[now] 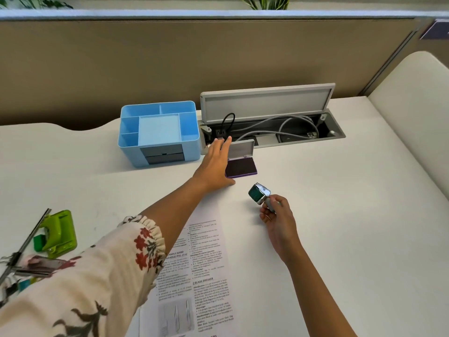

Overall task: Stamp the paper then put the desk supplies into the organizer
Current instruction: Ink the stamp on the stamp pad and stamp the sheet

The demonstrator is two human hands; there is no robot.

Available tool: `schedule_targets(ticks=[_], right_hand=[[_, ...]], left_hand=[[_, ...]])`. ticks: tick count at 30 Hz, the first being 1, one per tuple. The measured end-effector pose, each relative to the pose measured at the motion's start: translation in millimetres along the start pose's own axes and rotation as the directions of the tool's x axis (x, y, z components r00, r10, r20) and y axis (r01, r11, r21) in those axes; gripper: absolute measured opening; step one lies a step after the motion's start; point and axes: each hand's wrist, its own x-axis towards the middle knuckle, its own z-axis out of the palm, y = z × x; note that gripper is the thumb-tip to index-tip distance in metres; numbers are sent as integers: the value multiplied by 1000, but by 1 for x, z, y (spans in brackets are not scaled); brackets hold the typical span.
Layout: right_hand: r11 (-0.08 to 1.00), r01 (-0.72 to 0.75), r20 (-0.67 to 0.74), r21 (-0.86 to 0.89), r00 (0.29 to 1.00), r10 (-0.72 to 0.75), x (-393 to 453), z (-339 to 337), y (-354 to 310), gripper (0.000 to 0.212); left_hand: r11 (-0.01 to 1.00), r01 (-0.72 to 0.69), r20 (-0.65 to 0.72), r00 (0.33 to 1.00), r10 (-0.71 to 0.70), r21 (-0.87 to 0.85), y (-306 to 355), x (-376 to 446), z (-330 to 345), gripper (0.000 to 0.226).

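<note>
Head view, using the ink pad as landmark. It sits open on the white table, lid tilted up at its far side, dark purple surface exposed.

Left hand lies flat just left of the pad, fingers extended and together, gripping nothing; palm edge looks to be touching the pad's left side, though I can't confirm contact. Floral sleeve runs back from it toward the camera.

Right hand is near-right of the pad, held apart from it. Its fingers are closed around the handle of the stamp, and the stamp's green face is tilted toward the pad.

The printed paper is on the near side of the pad, partly under the left forearm. I see no stamp mark on the visible part.

The blue organizer stands just left of the pad, past the left hand; the compartments I can see are empty, with grey drawers in front. An open cable tray is behind the pad.

Well left of the pad, at the table edge: a green hole punch, a metal ruler and a clutter of small supplies I can't identify.
</note>
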Motion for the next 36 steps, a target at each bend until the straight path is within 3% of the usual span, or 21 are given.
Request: schedule_targets(ticks=[9,13,17,20,24,30,36], right_hand=[[1000,0,0,2,1000,0,2,-8,5,9],[998,43,-3,-49,999,-43,6,-5,2,9],[960,155,-61,-232,983,-173,14,5,-2,14],[879,269,-87,-395,941,-327,23,20,-6,21],[734,441,-8,-516,855,-519,39,39,-8,25],[622,464,61,-631,829,-556,58,55,-2,27],[586,455,70,-670,826,-560,61,59,3,28]], left_hand=[[993,-96,-207,972,109,69,3,-22,16,89],[984,-167,-228,957,177,61,-4,-29,25,54],[983,-174,-242,953,183,56,-10,-36,32,25],[987,-156,-235,958,161,41,-11,-43,36,24],[983,-172,-204,962,183,70,-14,-47,39,32],[989,-141,-162,976,147,46,-18,-45,40,39],[988,-143,-143,978,150,58,-20,-44,40,41]])
